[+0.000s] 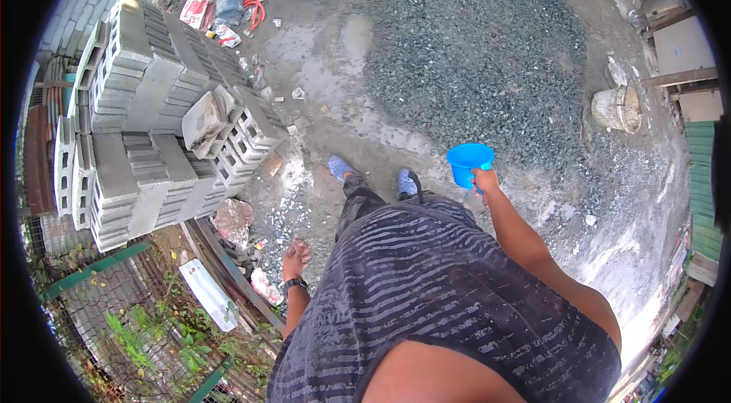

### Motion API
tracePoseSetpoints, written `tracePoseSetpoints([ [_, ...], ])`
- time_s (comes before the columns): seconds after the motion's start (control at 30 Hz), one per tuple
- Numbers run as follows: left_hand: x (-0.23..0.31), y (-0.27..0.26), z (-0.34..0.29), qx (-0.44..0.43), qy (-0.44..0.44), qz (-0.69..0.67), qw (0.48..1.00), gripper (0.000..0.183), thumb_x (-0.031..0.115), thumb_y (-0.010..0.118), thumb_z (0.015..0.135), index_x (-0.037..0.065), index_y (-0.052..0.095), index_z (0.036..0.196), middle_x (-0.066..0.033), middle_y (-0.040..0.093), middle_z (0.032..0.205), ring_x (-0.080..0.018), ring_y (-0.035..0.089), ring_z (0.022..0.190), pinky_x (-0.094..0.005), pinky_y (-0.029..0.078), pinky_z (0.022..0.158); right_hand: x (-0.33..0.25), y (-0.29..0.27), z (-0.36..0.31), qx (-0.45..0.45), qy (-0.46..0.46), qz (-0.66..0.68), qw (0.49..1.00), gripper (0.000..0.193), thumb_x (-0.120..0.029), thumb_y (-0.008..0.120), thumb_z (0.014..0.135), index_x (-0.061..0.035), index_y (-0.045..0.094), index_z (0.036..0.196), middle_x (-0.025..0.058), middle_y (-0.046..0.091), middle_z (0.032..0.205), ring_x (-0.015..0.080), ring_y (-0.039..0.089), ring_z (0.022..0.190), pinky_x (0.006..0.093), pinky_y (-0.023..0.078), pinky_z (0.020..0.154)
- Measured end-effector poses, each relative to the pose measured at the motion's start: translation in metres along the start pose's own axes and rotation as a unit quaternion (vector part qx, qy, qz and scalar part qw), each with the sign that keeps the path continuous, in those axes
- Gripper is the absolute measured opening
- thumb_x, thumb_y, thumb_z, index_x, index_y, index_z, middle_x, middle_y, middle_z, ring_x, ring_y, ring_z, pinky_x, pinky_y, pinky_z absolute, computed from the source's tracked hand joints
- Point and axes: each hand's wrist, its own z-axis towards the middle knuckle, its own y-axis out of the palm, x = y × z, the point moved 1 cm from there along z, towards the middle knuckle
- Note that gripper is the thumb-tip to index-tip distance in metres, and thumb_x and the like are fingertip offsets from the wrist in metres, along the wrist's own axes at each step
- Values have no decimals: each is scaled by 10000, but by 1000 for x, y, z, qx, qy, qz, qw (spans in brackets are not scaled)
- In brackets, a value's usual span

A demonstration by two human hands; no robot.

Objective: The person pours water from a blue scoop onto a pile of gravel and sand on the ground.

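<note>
My right hand (484, 181) is closed at the side of a blue plastic dipper (466, 161), in front of my body and to the right. Its mouth faces up toward me, and my fingers hide the part I grip. What the dipper contains, if anything, I cannot make out. Down at my left side hangs my left hand (295, 257), its fingers curled in with nothing showing in them. A dark watch (295, 283) is on that wrist. Beyond the dipper spreads a wide heap of grey gravel (476, 60).
Stacked hollow concrete blocks (141, 167) rise on the left, with loose broken pieces on top. Litter and a red hose (255, 11) lie at the far left. A dirty whitish bucket (617, 109) stands beside the gravel on the right. Boards (228, 273) and rocks (234, 220) lie near my left hand.
</note>
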Motion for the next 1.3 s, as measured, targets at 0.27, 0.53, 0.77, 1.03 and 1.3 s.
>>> tracePoseSetpoints([
  [0.27,-44,-2,-24,-9,130,183,974,355,335,553,967,99,602,1229,-61,696,1040,-202,673,857,-366,519,738,-141,20,18,-63,-131,61,988,211,-225,630,871,-22,579,897,48,571,695,139,501,472,315,379,387],
  [0.53,-95,-9,2,-28,263,222,939,333,334,582,958,85,608,1178,-41,685,977,-166,636,780,-310,489,633,-150,18,-5,-95,-206,105,968,234,-256,620,883,-29,587,928,32,572,686,117,501,462,286,391,396],
  [0.77,-34,15,5,-30,-10,-30,999,368,401,577,944,98,619,1148,-25,681,956,-144,624,778,-302,471,673,-19,-5,-7,-40,-99,6,994,211,-244,618,870,-38,599,912,40,566,666,132,493,455,302,395,404],
  [1.03,-6,9,2,-10,-13,-28,999,315,354,595,942,100,615,1128,-31,693,965,-147,645,760,-315,487,674,39,-9,-7,-4,75,-18,997,180,-190,611,829,-84,600,975,81,587,724,177,507,505,340,376,415],
  [1.3,-26,11,-6,-24,2,8,1000,414,357,573,942,78,591,1246,-70,696,1025,-194,670,843,-355,515,727,-85,4,12,-56,-82,58,993,162,-209,613,858,-52,590,895,51,580,708,137,507,488,300,387,399],
])
